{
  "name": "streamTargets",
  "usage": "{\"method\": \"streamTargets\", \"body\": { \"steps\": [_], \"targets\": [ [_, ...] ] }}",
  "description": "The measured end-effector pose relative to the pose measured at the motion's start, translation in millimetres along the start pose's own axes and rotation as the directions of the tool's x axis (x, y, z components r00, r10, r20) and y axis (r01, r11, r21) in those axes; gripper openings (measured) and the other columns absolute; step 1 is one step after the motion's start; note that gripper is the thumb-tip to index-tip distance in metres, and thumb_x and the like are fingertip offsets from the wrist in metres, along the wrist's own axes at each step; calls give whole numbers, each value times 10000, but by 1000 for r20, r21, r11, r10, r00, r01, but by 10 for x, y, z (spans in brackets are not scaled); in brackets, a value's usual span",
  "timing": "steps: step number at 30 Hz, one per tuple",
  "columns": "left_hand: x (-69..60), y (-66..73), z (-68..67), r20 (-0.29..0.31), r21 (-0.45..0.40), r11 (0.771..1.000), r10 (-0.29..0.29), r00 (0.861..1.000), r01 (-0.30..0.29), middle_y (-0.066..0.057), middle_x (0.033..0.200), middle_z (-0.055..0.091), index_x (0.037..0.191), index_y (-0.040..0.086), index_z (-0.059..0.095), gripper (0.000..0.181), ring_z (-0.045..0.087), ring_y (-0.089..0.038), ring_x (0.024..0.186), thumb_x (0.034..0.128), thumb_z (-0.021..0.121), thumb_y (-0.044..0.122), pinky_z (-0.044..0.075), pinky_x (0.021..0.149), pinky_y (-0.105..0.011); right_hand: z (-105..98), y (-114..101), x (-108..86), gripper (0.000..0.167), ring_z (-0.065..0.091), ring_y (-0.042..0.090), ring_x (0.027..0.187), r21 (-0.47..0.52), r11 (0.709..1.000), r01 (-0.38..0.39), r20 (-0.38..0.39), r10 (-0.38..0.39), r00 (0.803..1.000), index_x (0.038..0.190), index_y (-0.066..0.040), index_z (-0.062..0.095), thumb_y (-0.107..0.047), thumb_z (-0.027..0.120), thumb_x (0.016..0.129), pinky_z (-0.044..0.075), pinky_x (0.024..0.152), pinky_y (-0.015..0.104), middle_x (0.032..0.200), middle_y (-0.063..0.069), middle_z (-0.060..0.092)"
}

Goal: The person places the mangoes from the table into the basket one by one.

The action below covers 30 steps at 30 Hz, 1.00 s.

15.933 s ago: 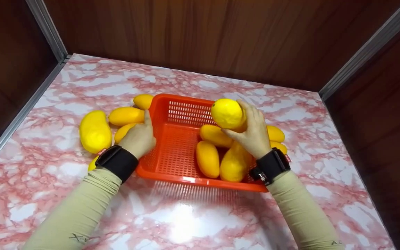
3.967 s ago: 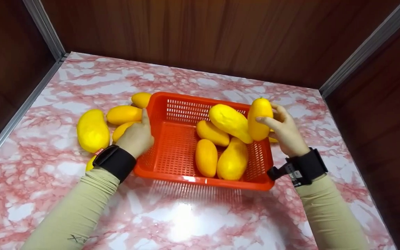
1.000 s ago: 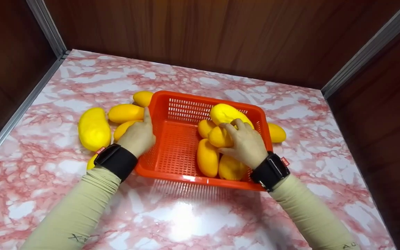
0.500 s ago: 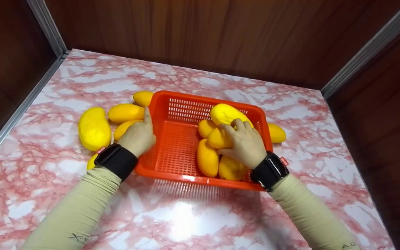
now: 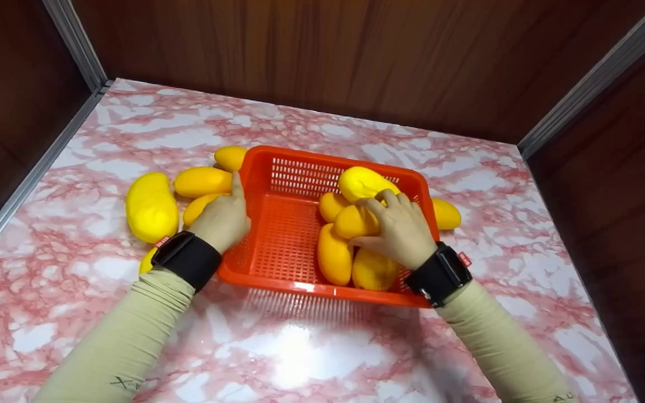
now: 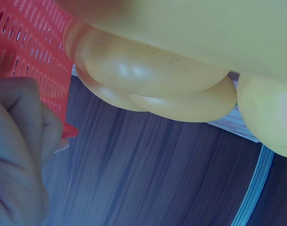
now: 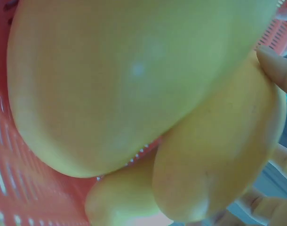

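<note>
An orange-red plastic basket (image 5: pixel 311 287) with slotted walls stands mid-table in the head view. My left hand (image 5: pixel 223 221) grips its left rim, index finger extended along the edge; curled fingers of the left hand (image 6: pixel 16 155) show beside the basket wall (image 6: pixel 37 56). Inside the basket's right half, my right hand (image 5: pixel 403 229) holds an orange-yellow mango (image 5: pixel 351 222) between thumb and fingers. That mango (image 7: pixel 219 141) lies against others in the right wrist view. Around it are a bright yellow mango (image 5: pixel 363 182), an upright-lying mango (image 5: pixel 335 257) and a larger one (image 5: pixel 374 271).
Left of the basket lie several mangoes, among them a big yellow mango (image 5: pixel 152 207) and a smaller orange mango (image 5: pixel 202 182). One mango (image 5: pixel 447 214) shows beyond the right wall. Dark wood-grain panels (image 5: pixel 322 61) enclose the marbled table (image 5: pixel 300 358) on three sides.
Four seconds ago my right hand held the mango above the basket's right rim; now it is down among the others. Over the last half second the right hand shifted slightly right. The left stayed put.
</note>
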<state>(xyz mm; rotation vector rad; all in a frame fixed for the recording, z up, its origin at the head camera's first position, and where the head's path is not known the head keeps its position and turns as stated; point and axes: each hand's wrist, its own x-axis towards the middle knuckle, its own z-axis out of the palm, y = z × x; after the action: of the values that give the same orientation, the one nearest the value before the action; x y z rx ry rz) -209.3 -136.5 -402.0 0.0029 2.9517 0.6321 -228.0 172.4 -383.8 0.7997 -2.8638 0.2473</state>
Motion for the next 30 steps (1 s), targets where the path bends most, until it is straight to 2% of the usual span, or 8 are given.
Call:
{"method": "streamTargets", "body": {
  "steps": [6, 10, 13, 18, 22, 27, 30],
  "targets": [
    [-4, -6, 3, -4, -11, 1000, -1, 1000, 1, -176, 766, 616, 1542, -103, -13, 827, 639, -330, 714, 922, 494, 103, 508, 675, -449, -100, 29, 14, 695, 507, 338, 1030, 32, 999, -18, 29, 17, 999, 1269, -137, 657, -553, 809, 734, 432, 884, 497, 1213, 146, 578],
    [1, -2, 8, -10, -6, 1000, -1, 1000, 1, -194, 781, 628, 1542, -104, -7, 823, 647, -340, 726, 921, 492, 103, 514, 685, -459, -166, 65, 14, 673, 502, 343, 1024, 46, 998, -33, 32, 31, 999, 1271, -112, 647, -531, 794, 765, 420, 860, 488, 1208, 152, 576],
    [-4, 4, 4, -13, 0, 1000, 5, 1000, -5, -186, 761, 624, 1539, -111, -4, 821, 644, -333, 699, 918, 489, 97, 511, 659, -450, -215, 92, 13, 639, 502, 354, 1042, 56, 998, -39, 22, 38, 999, 1272, -110, 645, -492, 795, 783, 422, 854, 498, 1195, 157, 573],
    [-10, 5, -4, 1, -5, 1000, 3, 1000, -3, -151, 722, 594, 1538, -112, -15, 824, 618, -300, 667, 913, 483, 89, 495, 635, -423, -291, 122, 8, 614, 491, 366, 1128, 98, 993, -63, 39, 60, 997, 1299, -122, 623, -446, 788, 805, 420, 915, 541, 1237, 156, 563],
    [-6, 6, -7, 4, -5, 1000, -1, 1000, 1, -125, 698, 571, 1540, -106, -21, 828, 607, -283, 640, 912, 482, 90, 477, 603, -395, -364, 150, -6, 625, 505, 349, 1094, 135, 987, -88, 59, 80, 995, 1333, -121, 592, -434, 775, 824, 435, 889, 515, 1224, 146, 553],
    [-3, 4, -3, -5, -5, 1000, 6, 1000, -6, -100, 670, 544, 1540, -107, -18, 836, 581, -262, 599, 909, 494, 90, 451, 559, -366, -473, 241, -18, 611, 536, 346, 998, 155, 983, -100, 20, 98, 995, 1335, -95, 590, -384, 777, 831, 439, 849, 501, 1193, 166, 573],
    [-5, -3, 4, -12, -15, 1000, 8, 1000, -8, -91, 669, 526, 1541, -105, -16, 832, 552, -250, 578, 909, 491, 84, 427, 533, -349, -535, 325, -19, 580, 538, 377, 1012, 178, 976, -122, -9, 126, 992, 1323, -72, 599, -347, 770, 842, 437, 865, 537, 1194, 195, 573]
  ]
}}
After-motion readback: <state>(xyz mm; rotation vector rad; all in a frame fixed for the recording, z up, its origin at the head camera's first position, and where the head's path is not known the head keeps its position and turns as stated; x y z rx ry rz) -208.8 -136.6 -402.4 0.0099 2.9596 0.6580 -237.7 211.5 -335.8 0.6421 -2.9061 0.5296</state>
